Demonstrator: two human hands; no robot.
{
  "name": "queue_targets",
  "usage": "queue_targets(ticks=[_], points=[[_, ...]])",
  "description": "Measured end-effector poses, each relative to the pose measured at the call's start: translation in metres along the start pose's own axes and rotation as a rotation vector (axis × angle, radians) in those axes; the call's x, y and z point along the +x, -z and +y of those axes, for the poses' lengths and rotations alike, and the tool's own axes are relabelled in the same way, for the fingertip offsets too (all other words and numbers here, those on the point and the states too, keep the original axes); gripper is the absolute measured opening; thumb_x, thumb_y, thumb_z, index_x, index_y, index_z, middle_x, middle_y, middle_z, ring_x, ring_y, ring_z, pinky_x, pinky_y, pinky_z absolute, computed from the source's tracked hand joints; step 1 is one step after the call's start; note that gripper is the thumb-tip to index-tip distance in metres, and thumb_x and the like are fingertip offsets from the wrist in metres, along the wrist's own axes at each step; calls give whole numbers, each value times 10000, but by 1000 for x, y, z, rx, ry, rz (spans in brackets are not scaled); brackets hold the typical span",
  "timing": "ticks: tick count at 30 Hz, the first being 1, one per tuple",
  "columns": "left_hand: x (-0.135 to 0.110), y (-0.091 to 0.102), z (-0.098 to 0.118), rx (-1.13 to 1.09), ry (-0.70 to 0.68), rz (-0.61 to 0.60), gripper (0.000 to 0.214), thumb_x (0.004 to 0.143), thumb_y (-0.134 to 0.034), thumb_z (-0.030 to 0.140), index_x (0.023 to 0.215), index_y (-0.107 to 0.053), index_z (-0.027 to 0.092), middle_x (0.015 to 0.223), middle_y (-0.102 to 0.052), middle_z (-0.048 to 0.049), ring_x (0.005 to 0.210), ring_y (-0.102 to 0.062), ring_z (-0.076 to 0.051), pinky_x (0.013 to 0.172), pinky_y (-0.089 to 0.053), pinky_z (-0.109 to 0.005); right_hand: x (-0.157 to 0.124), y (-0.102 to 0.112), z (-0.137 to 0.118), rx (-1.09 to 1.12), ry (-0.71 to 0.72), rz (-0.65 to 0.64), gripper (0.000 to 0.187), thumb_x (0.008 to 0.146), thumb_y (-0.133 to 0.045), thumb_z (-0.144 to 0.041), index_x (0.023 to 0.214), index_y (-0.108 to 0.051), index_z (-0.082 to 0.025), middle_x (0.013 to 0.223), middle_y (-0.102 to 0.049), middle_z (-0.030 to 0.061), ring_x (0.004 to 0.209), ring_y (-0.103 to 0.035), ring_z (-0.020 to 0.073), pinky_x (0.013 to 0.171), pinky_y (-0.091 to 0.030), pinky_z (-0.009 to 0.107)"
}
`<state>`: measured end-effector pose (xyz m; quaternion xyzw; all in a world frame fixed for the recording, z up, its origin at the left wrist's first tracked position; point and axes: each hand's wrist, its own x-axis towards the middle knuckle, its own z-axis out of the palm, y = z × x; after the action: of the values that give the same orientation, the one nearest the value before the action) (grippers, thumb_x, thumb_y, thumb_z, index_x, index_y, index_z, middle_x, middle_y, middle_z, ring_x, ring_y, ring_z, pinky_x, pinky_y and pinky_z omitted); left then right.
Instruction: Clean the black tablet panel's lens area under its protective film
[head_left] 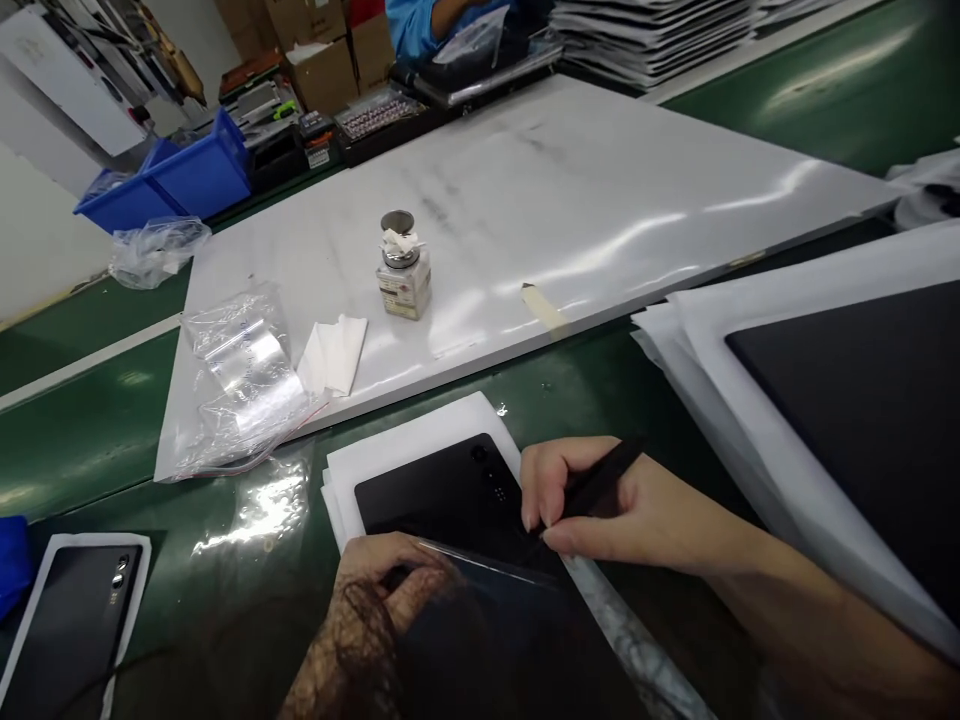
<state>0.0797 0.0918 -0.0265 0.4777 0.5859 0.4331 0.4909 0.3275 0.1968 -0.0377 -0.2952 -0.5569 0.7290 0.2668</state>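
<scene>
The black panel (427,495) looks smooth and matt, the green surface (172,560) glossy, the white board (510,220) shiny, the bag (251,375) crinkled clear plastic, the folded wipe (337,350) papery.

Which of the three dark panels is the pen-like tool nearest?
The middle panel: the black pen-like tool in the right hand points down at it. The left panel and right panel lie away from both hands.

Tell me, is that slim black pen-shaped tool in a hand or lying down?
In a hand: the right hand grips the slim black pen-shaped tool between thumb and fingers, near a flat black rectangular panel.
</scene>
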Motion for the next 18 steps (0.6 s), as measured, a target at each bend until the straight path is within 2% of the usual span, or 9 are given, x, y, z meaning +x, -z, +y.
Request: queue_targets(ticks=[7, 12, 18], points=[[-7, -5, -1, 28, 73, 76, 51, 635, -715, 282, 603, -739, 249, 566, -774, 2, 475, -715, -221, 415, -560, -216, -1, -2, -5, -61, 12, -18, 188, 804, -954, -304, 717, -791, -270, 763, -836, 57, 695, -784, 231, 626, -620, 326], [-7, -5, -2, 30, 88, 118, 68, 625, -716, 329, 607, -733, 265, 557, -767, 3, 461, -704, -225, 391, -553, -228, -3, -5, -7, -25, 4, 14, 168, 803, -943, -280, 705, -806, -292, 736, -837, 56, 618, -761, 226, 560, -616, 323], [-8, -5, -4, 50, 114, 121, 56, 621, -707, 278, 595, -733, 236, 514, -749, -1, 409, -681, -208, 366, -532, -216, -8, -11, -10, 48, 194, -15, 209, 838, -977, -238, 695, -834, -289, 699, -808, 59, 578, -738, 203, 535, -605, 308]])
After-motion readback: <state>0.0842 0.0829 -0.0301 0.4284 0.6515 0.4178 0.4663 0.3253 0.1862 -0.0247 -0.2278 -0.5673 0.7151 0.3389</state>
